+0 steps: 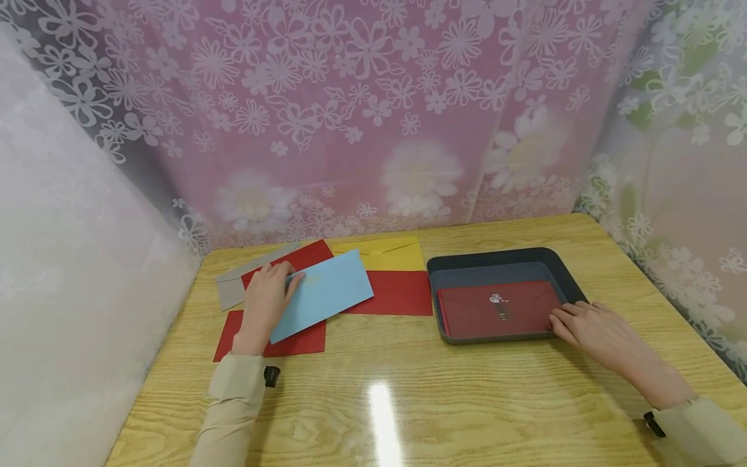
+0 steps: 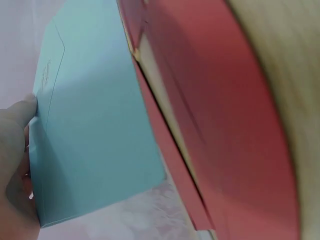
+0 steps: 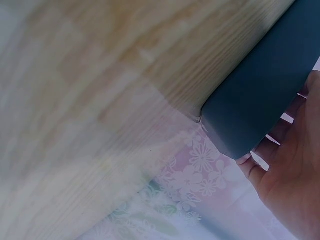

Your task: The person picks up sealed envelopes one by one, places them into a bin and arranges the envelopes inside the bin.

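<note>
My left hand (image 1: 267,300) pinches a light blue envelope (image 1: 329,295) by its edge, tilted above several envelopes on the table. In the left wrist view the thumb lies on the flap side of the blue envelope (image 2: 95,120), and a red envelope (image 2: 220,110) lies beside it. With curled fingers my right hand (image 1: 595,331) holds the right rim of a dark grey tray (image 1: 490,261). A dark red envelope (image 1: 496,311) with a small white floral print lies in that tray. The right wrist view shows the fingers at the rim of the tray (image 3: 265,80).
Around the left hand lie a grey envelope (image 1: 230,295), a yellow envelope (image 1: 391,253) and several red envelopes, one red envelope (image 1: 403,293) reaching close to the tray. The wooden table (image 1: 443,402) ends at a flowered curtain (image 1: 350,130) behind.
</note>
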### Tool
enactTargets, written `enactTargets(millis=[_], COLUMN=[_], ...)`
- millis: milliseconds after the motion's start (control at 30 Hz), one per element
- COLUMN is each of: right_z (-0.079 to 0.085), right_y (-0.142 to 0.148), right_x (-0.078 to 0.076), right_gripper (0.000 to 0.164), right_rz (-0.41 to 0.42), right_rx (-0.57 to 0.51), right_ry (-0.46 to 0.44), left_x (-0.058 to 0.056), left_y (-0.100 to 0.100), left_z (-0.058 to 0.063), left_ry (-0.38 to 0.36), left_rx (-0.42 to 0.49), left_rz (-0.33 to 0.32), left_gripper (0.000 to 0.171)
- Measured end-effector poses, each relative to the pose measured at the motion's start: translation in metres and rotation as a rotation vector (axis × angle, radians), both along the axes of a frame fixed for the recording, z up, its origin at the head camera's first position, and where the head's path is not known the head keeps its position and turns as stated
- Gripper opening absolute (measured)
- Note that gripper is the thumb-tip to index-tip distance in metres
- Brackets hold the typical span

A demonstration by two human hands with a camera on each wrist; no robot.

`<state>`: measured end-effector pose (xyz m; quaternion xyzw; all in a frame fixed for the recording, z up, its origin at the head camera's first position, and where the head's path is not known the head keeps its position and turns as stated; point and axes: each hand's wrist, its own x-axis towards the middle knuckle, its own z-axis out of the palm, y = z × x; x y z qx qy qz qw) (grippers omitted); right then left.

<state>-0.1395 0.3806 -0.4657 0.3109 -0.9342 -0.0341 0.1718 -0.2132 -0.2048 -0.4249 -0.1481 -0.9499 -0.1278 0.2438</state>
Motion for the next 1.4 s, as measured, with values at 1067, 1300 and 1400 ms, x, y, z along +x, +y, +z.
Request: enactTargets(millis=[1067,1300,1400], right_z=[0.004,0.002,0.001], right_y=[-0.004,-0.003,-0.002], right_x=[0.001,0.001,0.001], right_gripper=[0.020,0.016,0.016], right_rz=[-0.058,-0.018,-0.012], right_rx=[0.010,0.003,0.006], right_ry=[-0.051,0.002,0.015], left_x=[-0.022,-0.025,-0.024], left_y=[0.151,0.190,0.208], left_z=[0.055,0.054,0.053], left_ry=[0.187,0.149,0.126], left_rx=[-0.034,0.005,0.028], left_rz=[-0.283,-0.376,-0.417], left_gripper=[0.025,0.019,0.016])
